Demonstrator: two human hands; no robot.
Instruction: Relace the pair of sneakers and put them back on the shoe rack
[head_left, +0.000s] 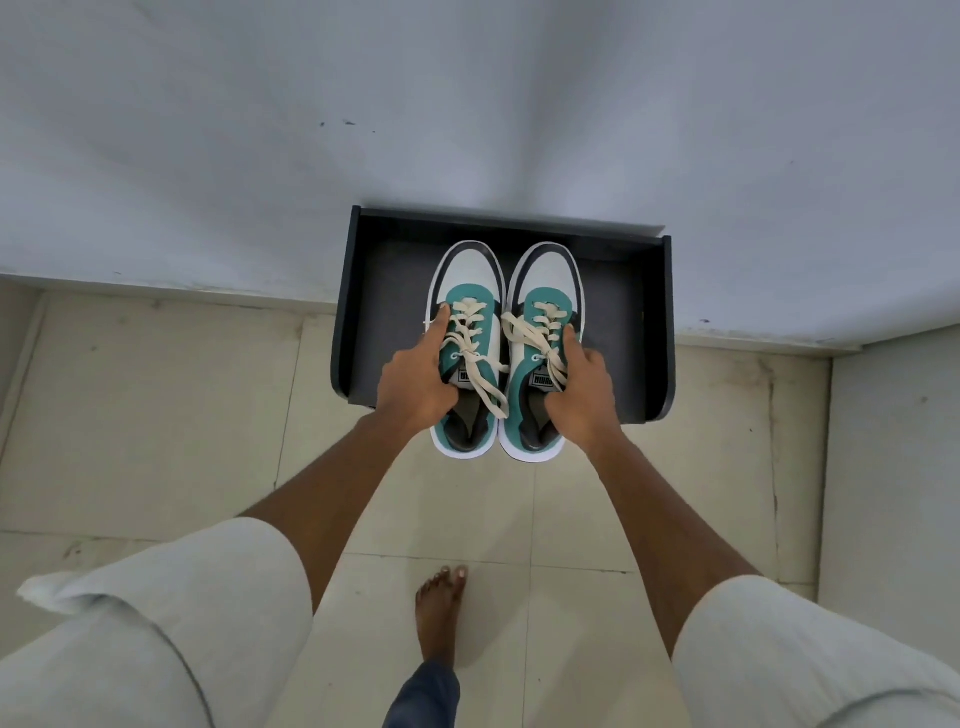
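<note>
Both teal-and-white sneakers sit side by side, toes at twelve o'clock, on the black shoe rack (655, 332) against the white wall (208, 156), heels overhanging its front edge. The left hand (415, 382) clamps the left sneaker (470, 291) and the right hand (584, 389) the right sneaker (545, 280), fingers apparently tucked inside the collars. A bare foot (439, 616) stands on the tiled floor (156, 415) at six o'clock.
</note>
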